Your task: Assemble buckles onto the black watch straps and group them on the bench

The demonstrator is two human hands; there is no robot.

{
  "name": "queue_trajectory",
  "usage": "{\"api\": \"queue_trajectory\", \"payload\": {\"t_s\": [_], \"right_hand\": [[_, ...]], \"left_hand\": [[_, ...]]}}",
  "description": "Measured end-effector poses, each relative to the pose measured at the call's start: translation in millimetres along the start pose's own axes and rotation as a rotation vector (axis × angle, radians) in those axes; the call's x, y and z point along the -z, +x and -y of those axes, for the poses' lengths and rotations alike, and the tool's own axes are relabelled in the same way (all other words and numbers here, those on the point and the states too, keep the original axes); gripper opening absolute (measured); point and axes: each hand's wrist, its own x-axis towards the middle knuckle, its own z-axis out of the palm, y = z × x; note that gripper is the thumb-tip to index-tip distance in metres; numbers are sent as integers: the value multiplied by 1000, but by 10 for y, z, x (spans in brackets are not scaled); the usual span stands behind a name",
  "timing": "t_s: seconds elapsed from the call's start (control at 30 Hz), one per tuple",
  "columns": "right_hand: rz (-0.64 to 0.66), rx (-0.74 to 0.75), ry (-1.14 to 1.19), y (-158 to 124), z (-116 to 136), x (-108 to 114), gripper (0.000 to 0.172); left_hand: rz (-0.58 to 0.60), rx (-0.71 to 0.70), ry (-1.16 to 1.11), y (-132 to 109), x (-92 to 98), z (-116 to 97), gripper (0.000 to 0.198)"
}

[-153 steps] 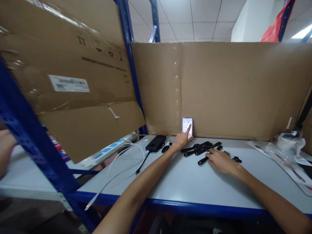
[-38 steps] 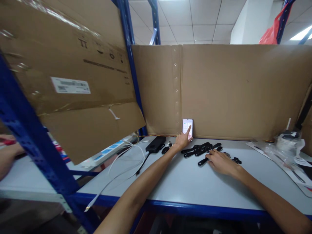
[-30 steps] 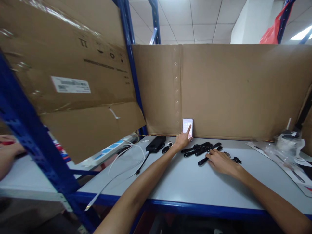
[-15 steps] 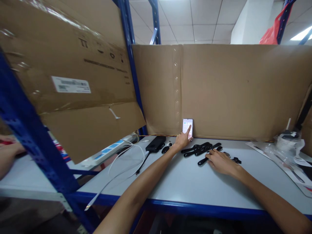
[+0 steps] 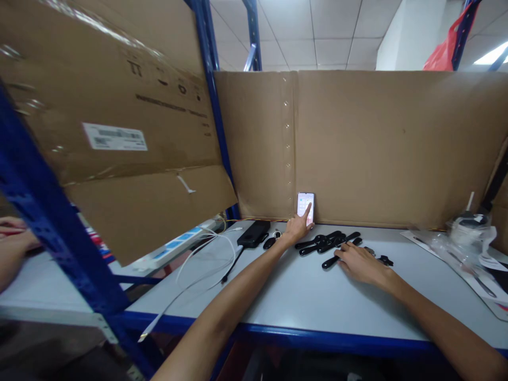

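Observation:
A lit smartphone (image 5: 303,200) leans upright against the cardboard at the back of the table. My left hand (image 5: 297,228) reaches to it, index finger stretched out over the screen, and it holds nothing. Over a glossy black handle-shaped piece (image 5: 328,263), my right hand (image 5: 359,261) lies palm down with its fingers closed around the middle; the piece is partly hidden under them. Several similar black pieces (image 5: 331,243) lie in a loose group just beyond, between the two hands. A small black knob-like part (image 5: 384,260) sits right of my right hand.
A black power bank (image 5: 254,234), a dark oval fob (image 5: 269,243) and a white cable (image 5: 178,296) lie to the left, near a power strip (image 5: 178,244). Clear plastic packaging (image 5: 464,248) stands at the right. Cardboard (image 5: 397,148) walls the back. Another person's hand (image 5: 18,235) shows far left.
My hands and the things on the table stay where they were. At the far left the other person's hand has shifted slightly.

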Motion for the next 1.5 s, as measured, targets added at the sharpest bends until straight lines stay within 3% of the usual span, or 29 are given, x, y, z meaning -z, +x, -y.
{"api": "queue_trajectory", "payload": {"t_s": [1.5], "right_hand": [[-7, 9, -19, 8, -17, -25, 29]], "left_hand": [[-21, -24, 40, -2, -11, 1, 94]]}}
